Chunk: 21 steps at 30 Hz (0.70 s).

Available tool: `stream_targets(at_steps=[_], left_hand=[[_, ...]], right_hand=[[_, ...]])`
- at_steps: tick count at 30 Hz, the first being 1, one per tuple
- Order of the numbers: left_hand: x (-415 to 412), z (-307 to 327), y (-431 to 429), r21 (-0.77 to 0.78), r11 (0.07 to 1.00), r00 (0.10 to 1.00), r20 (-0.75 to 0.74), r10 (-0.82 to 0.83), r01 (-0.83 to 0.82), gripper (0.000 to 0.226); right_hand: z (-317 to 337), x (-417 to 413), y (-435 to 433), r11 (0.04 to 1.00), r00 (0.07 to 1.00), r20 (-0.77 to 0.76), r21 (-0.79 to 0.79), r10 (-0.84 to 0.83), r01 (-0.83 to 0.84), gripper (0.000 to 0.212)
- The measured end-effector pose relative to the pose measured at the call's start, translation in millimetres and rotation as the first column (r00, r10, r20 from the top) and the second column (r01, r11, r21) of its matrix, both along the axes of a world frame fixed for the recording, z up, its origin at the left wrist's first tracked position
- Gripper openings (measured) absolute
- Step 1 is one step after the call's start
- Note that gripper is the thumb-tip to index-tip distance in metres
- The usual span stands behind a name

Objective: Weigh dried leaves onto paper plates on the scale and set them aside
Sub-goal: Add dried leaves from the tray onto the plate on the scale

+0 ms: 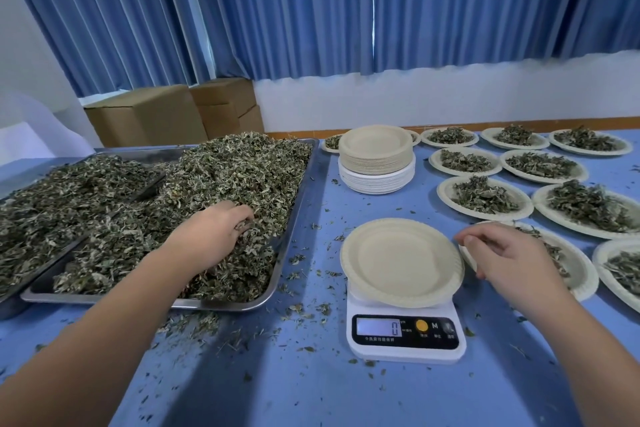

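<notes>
An empty cream paper plate [398, 260] lies on the white digital scale [405, 340], whose display reads 0. To its left a steel tray [298, 204] is heaped with dried leaves [221, 177]. My left hand [214, 236] is dug into that heap, fingers curled round a bunch of leaves. My right hand [509, 253] hovers just right of the plate's rim with fingers loosely curled, holding nothing, above a filled plate [581, 270].
A stack of unused paper plates [375, 158] stands behind the scale. Several filled plates [485, 198] cover the blue table's right side. A second tray of leaves [69, 191] sits far left. Cardboard boxes [149, 114] and blue curtains lie behind. Leaf crumbs litter the tabletop.
</notes>
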State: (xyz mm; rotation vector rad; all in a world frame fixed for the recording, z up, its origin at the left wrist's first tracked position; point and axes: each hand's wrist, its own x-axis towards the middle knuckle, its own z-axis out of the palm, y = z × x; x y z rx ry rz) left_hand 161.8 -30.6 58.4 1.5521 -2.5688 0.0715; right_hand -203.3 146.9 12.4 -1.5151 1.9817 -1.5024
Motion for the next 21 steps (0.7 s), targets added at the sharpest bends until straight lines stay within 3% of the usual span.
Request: stream_targets(at_steps=[4,9,16,21], left_hand=[[1,7,4,0.033,0.999,0.999,0.044,-0.012,0.011,0.044],[2,6,9,0.018,1.0,0.999,-0.029,-0.018,0.018,0.045],[-8,12,21,-0.031,0.999,0.928,-0.371,-0.027,0.017,0.047],[-41,25,36,0.027,0.999,0.766,-0.643,-0.003,0.027,0.049]], right_hand=[[1,0,0,1.0,1.0,-0.003,0.006,0.003,-0.003,0.025],[1,0,1,1.0,1.0,0.01,0.003,0.012,-0.012,0.026],[2,1,2,0.999,0.999,0.008,0.008,0.031,-0.031,0.028],[2,1,2,0.999,0.999,0.008,-0.001,0.041,-0.041,0.029]])
